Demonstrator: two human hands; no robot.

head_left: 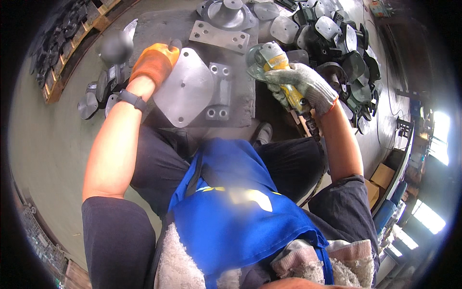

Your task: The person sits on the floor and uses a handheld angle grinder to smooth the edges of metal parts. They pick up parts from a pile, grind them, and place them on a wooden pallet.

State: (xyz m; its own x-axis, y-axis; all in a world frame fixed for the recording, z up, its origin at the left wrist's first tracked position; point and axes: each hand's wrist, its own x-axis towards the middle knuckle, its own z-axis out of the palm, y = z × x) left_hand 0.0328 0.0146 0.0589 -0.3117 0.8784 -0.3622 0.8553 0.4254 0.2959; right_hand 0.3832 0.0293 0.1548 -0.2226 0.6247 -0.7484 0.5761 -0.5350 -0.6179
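Observation:
My left hand, in an orange glove with dark fingertips, is closed at the upper left edge of a diamond-shaped metal flange plate. The plate has rounded corners and three holes in a line. My right hand, in a grey knit glove, is wrapped around a yellow angle grinder. The grinder's disc is held to the right of the plate, apart from it. Between them lies a metal bracket with bolt holes at both ends.
A dark worktable carries the pieces. Beyond them lie a flat drilled bar and a round flanged part. A heap of metal mounts fills the right side; more parts lie left. The grinder's dark line runs beside my leg.

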